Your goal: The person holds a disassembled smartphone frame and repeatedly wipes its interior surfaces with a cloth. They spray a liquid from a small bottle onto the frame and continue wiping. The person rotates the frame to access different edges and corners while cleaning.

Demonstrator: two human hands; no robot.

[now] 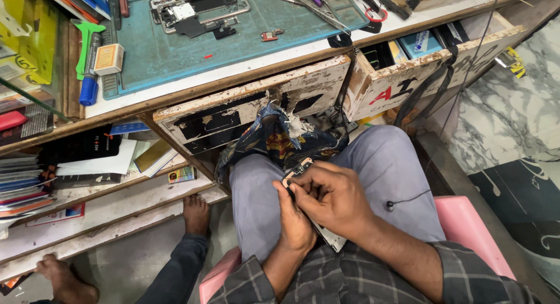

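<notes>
**Handling notes: thin phone panel held over the lap**

**Position.** The phone panel (318, 225), a flat light-coloured slab with a dark component at its upper end, lies on the person's lap between both hands, below the patterned cloth (280, 140) that hangs from the open drawer (256, 108).

**Hands.** The left hand (294, 219) cups the panel from its left side, fingers closed along the edge. The right hand (335, 196) covers the panel's upper half, thumb and forefinger pressed together in a pinch at the top corner. Whether a tool is held in that pinch cannot be told.

**Handling judgement.** The panel appears light, stiff and thin. Expect it to crack under bending and to slip on smooth faces. Grip by the long edges; keep pressure off the centre and off the small dark part at the top.

**Count, relative to the panel.**
- Phone panels in hand: one.
- Opened phone (198, 9) on the teal mat (233, 41), above the panel: one.
- Wooden drawers above the panel: two.
- Bare feet to the lower left of the panel: two.
- Pink stool (475, 228) beneath: one.
</notes>
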